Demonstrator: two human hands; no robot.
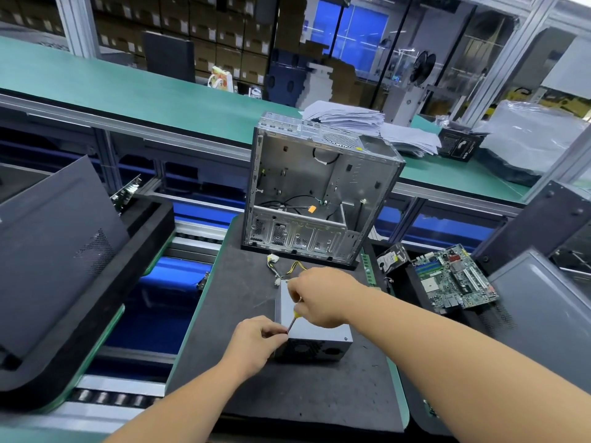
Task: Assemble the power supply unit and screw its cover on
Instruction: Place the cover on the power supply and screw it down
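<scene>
1. Two bare hands work over a grey power supply (pixel 315 338) lying on a dark foam mat (pixel 287 394), at 6 o'clock from an open computer case (pixel 319 187).
2. The right hand (pixel 323 297) is closed around a small screwdriver (pixel 293 319), its yellow handle showing below the fingers and its shaft slanting down to the unit's near left top corner.
3. The left hand (pixel 256 343) is pinched narrow at the screwdriver tip, fingertips touching the same corner; whether it holds a screw cannot be told.
4. Yellow and black cables (pixel 287 270) trail from the unit's far end toward the case.
5. A bare motherboard (pixel 454 278) lies at 3 o'clock from the case, with a dark side panel (pixel 57 251) propped at 9 o'clock.
</scene>
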